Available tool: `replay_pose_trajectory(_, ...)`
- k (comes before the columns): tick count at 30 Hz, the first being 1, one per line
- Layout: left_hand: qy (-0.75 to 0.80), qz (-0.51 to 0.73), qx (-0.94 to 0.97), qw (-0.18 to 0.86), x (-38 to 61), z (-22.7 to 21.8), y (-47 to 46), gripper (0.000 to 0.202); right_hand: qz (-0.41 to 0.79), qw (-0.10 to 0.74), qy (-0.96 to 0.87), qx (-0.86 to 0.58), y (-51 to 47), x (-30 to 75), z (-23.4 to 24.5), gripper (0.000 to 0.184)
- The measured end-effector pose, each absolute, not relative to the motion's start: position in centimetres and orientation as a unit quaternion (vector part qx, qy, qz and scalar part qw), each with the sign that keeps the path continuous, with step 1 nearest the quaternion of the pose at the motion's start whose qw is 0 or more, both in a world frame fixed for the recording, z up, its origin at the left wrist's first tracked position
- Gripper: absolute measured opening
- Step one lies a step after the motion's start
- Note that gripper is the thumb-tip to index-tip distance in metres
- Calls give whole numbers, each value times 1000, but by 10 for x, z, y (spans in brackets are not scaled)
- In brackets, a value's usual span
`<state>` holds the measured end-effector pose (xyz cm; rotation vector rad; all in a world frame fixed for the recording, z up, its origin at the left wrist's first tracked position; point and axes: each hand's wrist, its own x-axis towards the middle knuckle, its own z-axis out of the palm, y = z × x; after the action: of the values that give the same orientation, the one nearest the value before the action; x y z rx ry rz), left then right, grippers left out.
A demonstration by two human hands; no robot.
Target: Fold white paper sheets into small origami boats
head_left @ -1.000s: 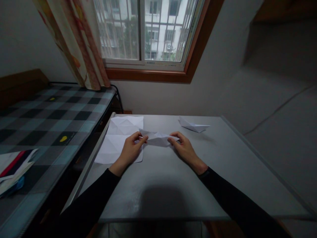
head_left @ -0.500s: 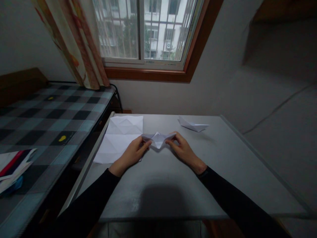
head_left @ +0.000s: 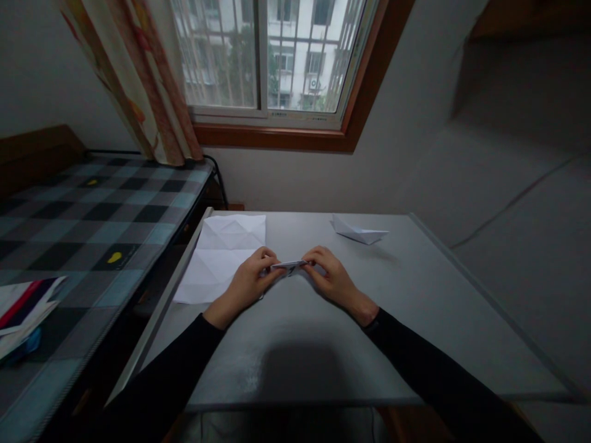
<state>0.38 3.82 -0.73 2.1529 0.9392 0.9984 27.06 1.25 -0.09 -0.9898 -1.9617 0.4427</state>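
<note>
My left hand and my right hand pinch the two ends of a small folded white paper piece just above the grey table. The piece now shows only as a thin flat strip between my fingertips. Both hands are closed on it, fingers curled. A creased, unfolded white sheet lies flat to the left of my left hand, partly under it. A finished white paper boat rests at the far right of the table, apart from my hands.
A bed with a checked cover stands close along the table's left edge, with papers at its near corner. A window and curtain are behind the table. The wall runs along the right.
My hands have come closer together and the folded paper, spread wide a second ago, has collapsed into a narrow flat strip between them.
</note>
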Motion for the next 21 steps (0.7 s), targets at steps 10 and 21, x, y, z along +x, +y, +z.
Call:
replay_pose_trajectory(10, 399, 376, 748, 375, 7, -8, 38, 30, 215, 457, -747, -431, 12, 254, -10, 31)
replay_pose_trajectory(21, 377, 401, 698, 458, 12, -8, 39, 35, 351, 488, -699, -388, 14, 247, -16, 26)
